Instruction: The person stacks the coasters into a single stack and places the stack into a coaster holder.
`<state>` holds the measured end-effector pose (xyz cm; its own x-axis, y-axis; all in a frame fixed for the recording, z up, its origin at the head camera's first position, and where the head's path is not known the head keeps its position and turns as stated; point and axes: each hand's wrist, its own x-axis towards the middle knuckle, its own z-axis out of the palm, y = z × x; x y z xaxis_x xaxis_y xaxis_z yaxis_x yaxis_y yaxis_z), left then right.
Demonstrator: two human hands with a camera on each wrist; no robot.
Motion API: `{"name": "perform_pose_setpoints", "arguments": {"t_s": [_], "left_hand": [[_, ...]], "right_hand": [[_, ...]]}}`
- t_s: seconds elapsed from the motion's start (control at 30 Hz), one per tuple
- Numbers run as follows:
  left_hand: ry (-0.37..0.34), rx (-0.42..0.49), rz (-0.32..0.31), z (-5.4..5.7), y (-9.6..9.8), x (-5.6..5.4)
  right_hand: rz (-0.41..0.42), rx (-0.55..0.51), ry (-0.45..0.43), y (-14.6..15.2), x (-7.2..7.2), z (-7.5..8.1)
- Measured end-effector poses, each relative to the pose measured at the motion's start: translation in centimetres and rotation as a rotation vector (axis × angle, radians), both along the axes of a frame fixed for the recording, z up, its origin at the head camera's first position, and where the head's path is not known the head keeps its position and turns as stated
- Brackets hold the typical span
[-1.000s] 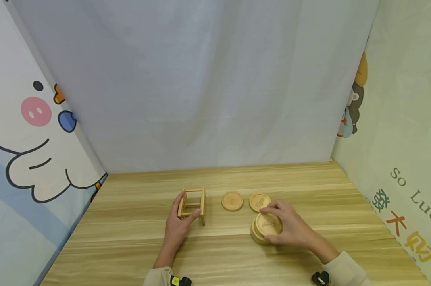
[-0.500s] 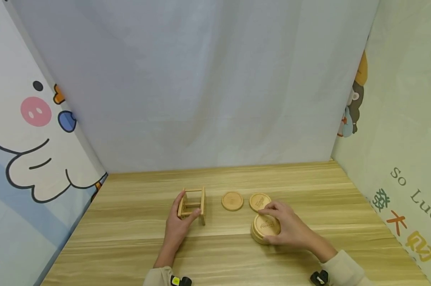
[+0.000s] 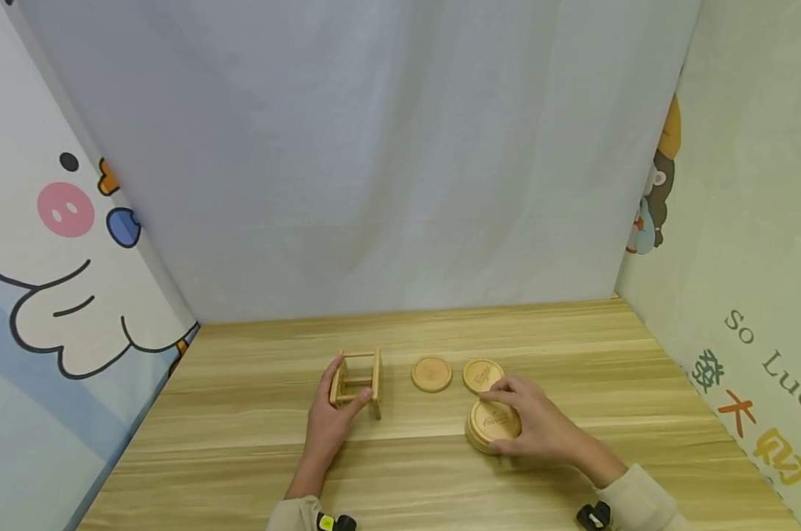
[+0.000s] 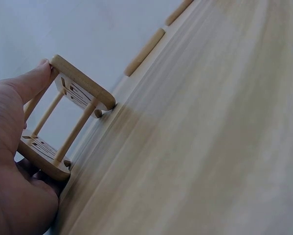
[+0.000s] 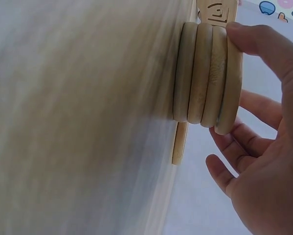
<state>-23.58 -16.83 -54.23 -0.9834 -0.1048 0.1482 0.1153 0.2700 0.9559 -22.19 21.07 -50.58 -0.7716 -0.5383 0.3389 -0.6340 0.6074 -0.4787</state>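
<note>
My left hand [image 3: 330,422] holds a small wooden coaster rack [image 3: 377,383] on the table, thumb on its near right panel and fingers round the left one. Cut-out slots show in the rack's panels in the left wrist view. My right hand [image 3: 536,424] pinches the top coaster [image 3: 496,419] of a stack of round wooden coasters. In the right wrist view the thumb and fingers grip that top coaster [image 5: 230,85] at its edge, lying against several coasters [image 5: 200,73] below it. Behind the stack lie two single coasters, one plain-faced [image 3: 431,374] and one with engraved lettering [image 3: 483,375].
The wood-grain table [image 3: 254,457] runs back to a pale hanging curtain [image 3: 400,184]. Printed cloth panels stand at the left [image 3: 62,280] and right [image 3: 739,221] of the table.
The right hand has lowered the top coaster slightly leftward, so it sits squarer over the stack. My left hand and the rack stay as they were.
</note>
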Motion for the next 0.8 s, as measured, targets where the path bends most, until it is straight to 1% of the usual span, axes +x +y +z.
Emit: {"name": "perform_pose_setpoints", "arguments": {"t_s": [0.13,0.4,0.7,0.8], "left_hand": [[-0.003,-0.002,0.003,0.00,0.02,0.00],[0.000,0.002,-0.004,-0.03,0.03,-0.02],[-0.003,0.002,0.001,-0.08,0.00,-0.15],[-0.005,0.007,-0.003,-0.09,-0.02,-0.15]], "right_hand": [[0.001,0.009,0.015,0.00,0.08,0.05],[0.007,0.020,-0.035,0.07,0.10,0.29],[0.029,0.041,-0.027,0.24,-0.12,0.30],[0.031,0.043,-0.047,0.31,-0.10,0.43]]}}
